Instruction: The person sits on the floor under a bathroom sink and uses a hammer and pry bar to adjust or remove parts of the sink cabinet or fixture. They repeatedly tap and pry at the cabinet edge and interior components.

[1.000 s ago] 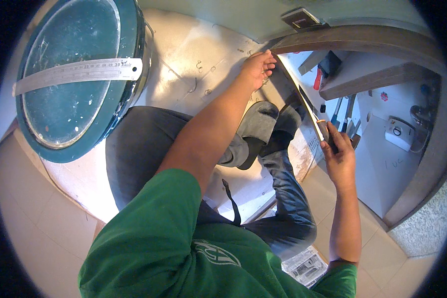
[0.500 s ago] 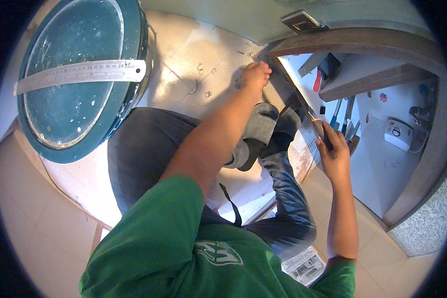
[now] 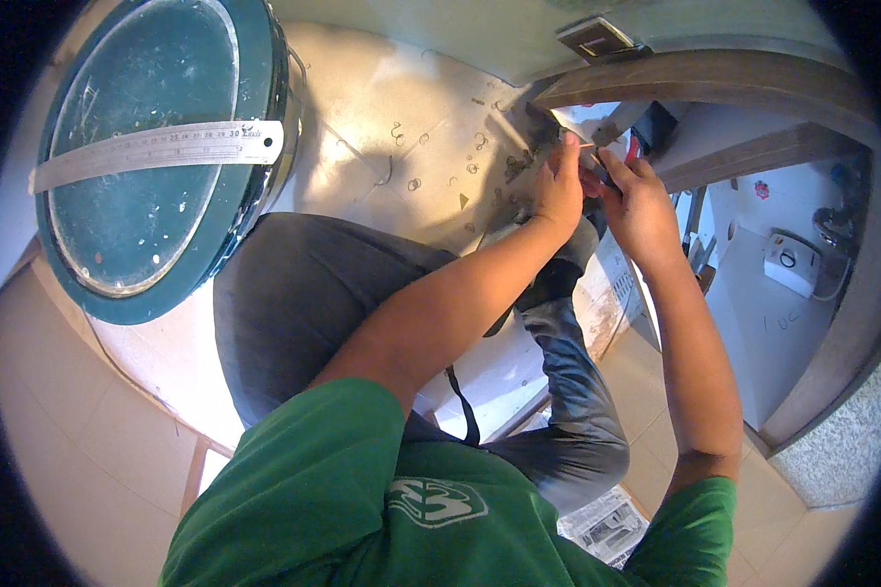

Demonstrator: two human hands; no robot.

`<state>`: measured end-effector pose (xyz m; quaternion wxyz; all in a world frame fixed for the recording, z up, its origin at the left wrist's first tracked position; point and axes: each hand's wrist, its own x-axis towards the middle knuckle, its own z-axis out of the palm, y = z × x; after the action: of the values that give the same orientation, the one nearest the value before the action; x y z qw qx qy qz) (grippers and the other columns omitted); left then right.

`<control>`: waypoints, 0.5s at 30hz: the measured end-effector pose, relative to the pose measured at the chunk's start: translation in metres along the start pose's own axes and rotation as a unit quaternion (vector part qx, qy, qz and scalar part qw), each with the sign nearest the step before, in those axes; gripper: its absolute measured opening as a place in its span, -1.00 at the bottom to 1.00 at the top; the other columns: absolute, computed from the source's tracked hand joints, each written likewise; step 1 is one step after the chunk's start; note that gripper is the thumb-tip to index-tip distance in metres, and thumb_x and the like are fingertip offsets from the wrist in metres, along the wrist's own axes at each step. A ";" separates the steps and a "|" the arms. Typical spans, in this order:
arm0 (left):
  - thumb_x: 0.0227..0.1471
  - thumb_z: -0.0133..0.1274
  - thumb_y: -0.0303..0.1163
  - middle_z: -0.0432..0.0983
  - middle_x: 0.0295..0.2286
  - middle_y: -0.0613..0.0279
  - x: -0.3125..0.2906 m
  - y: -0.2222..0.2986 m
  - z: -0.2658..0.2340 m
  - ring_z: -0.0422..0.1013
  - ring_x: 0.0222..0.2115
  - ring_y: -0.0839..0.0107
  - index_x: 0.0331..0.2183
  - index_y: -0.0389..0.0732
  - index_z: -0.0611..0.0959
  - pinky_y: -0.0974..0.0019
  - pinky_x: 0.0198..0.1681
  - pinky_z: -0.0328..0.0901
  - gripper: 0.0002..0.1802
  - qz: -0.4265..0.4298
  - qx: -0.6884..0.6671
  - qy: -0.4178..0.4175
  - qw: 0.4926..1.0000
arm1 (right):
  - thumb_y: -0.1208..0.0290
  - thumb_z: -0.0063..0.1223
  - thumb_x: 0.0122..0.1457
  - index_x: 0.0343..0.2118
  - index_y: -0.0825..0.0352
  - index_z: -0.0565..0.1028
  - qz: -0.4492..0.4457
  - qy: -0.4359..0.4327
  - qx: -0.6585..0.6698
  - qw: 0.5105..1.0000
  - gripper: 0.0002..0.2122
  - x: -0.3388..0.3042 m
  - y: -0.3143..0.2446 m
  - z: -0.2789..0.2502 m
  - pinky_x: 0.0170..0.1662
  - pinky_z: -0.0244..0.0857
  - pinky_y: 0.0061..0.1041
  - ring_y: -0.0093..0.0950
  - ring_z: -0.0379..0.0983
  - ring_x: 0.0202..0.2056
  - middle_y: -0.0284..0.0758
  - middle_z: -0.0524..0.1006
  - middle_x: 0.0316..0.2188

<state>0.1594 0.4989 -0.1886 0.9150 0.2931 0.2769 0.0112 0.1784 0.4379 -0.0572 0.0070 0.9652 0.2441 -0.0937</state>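
Both my hands meet at the lower left corner of a wooden frame [image 3: 656, 76]. My right hand [image 3: 640, 205] is closed around a slim chisel-like hand tool [image 3: 601, 164], its dark handle mostly covered by the fingers. An orange band and a metal blade showed on it earlier. My left hand [image 3: 560, 192] is right beside the tool's front end, thumb raised and fingers curled in. Whatever it grips, if anything, is hidden. Thin dark curls [image 3: 414, 184] lie scattered on the pale floor to the left of my hands.
A green round lid [image 3: 137, 225] at the left carries a steel ruler [image 3: 166, 154]. Inside the wooden frame are a white box with a dial [image 3: 791, 262], a small red piece [image 3: 762, 189] and several tools. My folded legs are below; newspaper [image 3: 602, 523] lies at the bottom.
My right hand has moved up and left with the tool. My left hand has come right and down from the floor, so the two now meet.
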 end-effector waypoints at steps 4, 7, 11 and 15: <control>0.14 -0.03 0.13 0.49 -0.48 0.20 0.012 0.010 0.005 0.42 -0.52 0.44 -0.33 -0.25 0.56 0.37 -0.51 0.31 -0.45 -0.051 -0.003 -0.004 0.999 | 0.44 0.10 0.03 0.06 0.12 0.47 -0.002 -0.002 -0.043 0.999 -0.55 0.013 -0.002 0.003 -0.13 0.40 -0.18 -0.06 0.49 -0.20 -0.08 0.52 -0.25; 0.13 0.03 0.05 0.49 -0.42 0.23 0.004 0.026 0.012 0.43 -0.47 0.43 -0.27 -0.24 0.54 0.35 -0.45 0.33 -0.51 -0.075 0.017 0.005 0.997 | 0.41 0.10 0.03 0.07 0.11 0.47 0.014 -0.029 -0.058 0.998 -0.54 0.017 -0.008 -0.001 -0.11 0.40 -0.18 -0.07 0.49 -0.19 -0.10 0.51 -0.23; 0.15 0.04 -0.02 0.50 -0.32 0.18 0.005 0.029 0.011 0.43 -0.37 0.39 -0.21 -0.28 0.54 0.28 -0.33 0.36 -0.53 -0.080 0.035 -0.020 0.996 | 0.37 0.11 0.03 0.08 0.11 0.46 0.012 -0.037 -0.091 0.995 -0.54 0.019 -0.004 0.003 -0.10 0.39 -0.17 -0.08 0.49 -0.17 -0.11 0.51 -0.20; 0.17 0.01 -0.03 0.51 -0.34 0.18 0.014 0.017 0.010 0.44 -0.38 0.39 -0.22 -0.29 0.54 0.28 -0.34 0.37 -0.54 -0.061 0.028 -0.034 0.997 | 0.36 0.11 0.04 0.07 0.11 0.47 0.013 -0.037 -0.086 0.996 -0.55 0.020 -0.005 -0.002 -0.09 0.39 -0.18 -0.07 0.49 -0.17 -0.11 0.51 -0.20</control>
<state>0.1793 0.5101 -0.1795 0.9143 0.3011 0.2636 -0.0625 0.1933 0.4522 -0.0590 0.1003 0.9601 0.2379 -0.1078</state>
